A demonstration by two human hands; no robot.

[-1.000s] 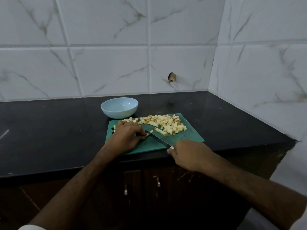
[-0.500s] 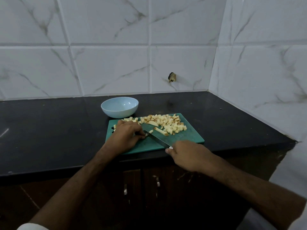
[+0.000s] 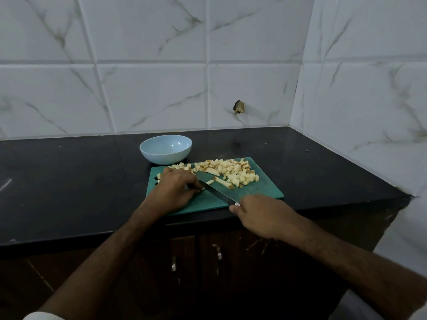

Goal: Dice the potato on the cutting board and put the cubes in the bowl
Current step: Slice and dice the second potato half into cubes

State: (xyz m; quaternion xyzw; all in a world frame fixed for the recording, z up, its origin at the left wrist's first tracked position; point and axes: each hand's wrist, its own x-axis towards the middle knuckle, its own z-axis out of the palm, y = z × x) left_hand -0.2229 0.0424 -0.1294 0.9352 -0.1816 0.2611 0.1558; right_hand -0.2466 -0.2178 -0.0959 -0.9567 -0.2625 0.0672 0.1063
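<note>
Gripping the knife (image 3: 218, 194) handle at the near board edge, the right hand (image 3: 258, 214) has its fingers curled round it, wrist low, forearm coming in from the right. Blade runs diagonally away, tip near the left hand (image 3: 174, 192). Left hand arched knuckles-up on the cutting board (image 3: 261, 191), fingertips pinching a small potato remnant (image 3: 203, 188) against the blade; most of the piece is hidden. Judgement: remnant is firm, wet and slippery, light; hold low by its sides, fingertips tucked back. Uncut strips (image 3: 223, 182) lie just beyond. Farther on, potato cubes (image 3: 233, 173) are heaped across the far half of the board, light and loose; best scooped. Bowl (image 3: 165, 149) sits on the tabletop (image 3: 69, 181) touching or just behind the board, no cubes visible inside.
</note>
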